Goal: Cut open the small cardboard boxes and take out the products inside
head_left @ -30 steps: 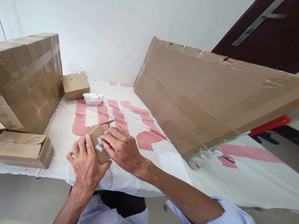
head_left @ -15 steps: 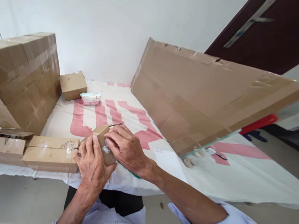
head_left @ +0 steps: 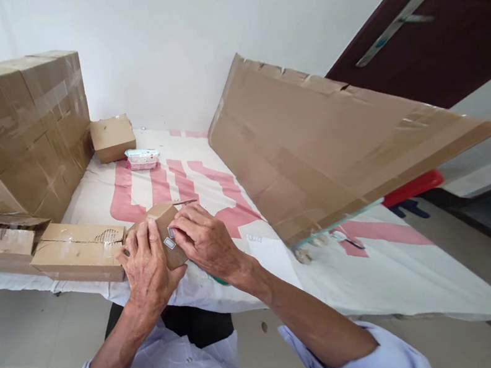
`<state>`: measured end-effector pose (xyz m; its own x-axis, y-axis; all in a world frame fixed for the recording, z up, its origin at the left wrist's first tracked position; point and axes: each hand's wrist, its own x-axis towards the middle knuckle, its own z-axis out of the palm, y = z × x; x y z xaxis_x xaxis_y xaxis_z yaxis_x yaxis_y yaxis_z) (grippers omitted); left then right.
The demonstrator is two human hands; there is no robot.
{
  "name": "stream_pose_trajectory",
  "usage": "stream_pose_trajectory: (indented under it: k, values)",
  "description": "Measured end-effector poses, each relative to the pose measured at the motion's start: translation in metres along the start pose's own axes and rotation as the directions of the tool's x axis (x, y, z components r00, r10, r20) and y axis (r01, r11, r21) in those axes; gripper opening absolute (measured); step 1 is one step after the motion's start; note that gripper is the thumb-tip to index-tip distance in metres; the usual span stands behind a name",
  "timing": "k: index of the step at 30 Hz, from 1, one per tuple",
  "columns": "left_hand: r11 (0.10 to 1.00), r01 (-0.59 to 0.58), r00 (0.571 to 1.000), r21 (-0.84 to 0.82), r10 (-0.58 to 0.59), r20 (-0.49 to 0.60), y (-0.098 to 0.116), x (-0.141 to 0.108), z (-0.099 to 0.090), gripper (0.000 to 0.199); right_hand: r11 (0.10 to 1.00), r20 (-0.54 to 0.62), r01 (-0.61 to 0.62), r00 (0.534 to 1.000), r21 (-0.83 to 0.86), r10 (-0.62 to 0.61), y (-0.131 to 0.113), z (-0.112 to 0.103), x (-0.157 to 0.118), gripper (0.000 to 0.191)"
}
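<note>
A small cardboard box [head_left: 174,260] is tilted near the table's front edge, between my hands. My left hand [head_left: 149,266] grips it from the left, fingers bent over the top and thumb low on the near side. Small blue-edged white stickers show on its face; one sticker [head_left: 169,242] lies flat there. My right hand [head_left: 208,240] is closed, its fingertips pinched at a second sticker [head_left: 171,231] just above. Those fingers partly cover it. A thin dark strip [head_left: 185,202] juts out behind the box; its kind is unclear.
Taped cardboard boxes [head_left: 80,249] line the left front edge, below a large carton stack [head_left: 21,140]. Toward the wall are another small box [head_left: 113,138] and a wipes packet [head_left: 142,158]. A big cardboard sheet [head_left: 334,150] leans on the right. Part of a person shows top left.
The view has shifted slightly, so everything sits a little further left and higher. Both hands keep their places on the box, with only slight finger movement.
</note>
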<state>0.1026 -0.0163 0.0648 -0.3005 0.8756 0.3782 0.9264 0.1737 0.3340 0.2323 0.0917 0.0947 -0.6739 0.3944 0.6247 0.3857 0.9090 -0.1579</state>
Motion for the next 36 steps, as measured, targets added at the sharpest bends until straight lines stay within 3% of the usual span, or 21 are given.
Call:
stream_pose_trajectory:
  k: [16,28,36]
  values:
    - [1.000,-0.005,1.000,0.001,0.005,0.014,0.001,-0.001,-0.003,0.100,0.999,0.019,0.041,0.999,0.000,-0.041,0.004,-0.004,0.002,0.020]
    - [0.999,-0.004,0.999,0.052,0.002,0.040,0.002,0.000,-0.003,0.105,0.972,0.239,0.140,0.967,-0.191,-0.092,0.009,-0.011,0.015,0.023]
    - [0.998,-0.029,0.999,0.061,0.027,0.031,0.000,0.001,-0.007,0.107,0.943,0.246,0.233,0.954,-0.238,-0.173,0.012,-0.007,0.015,0.023]
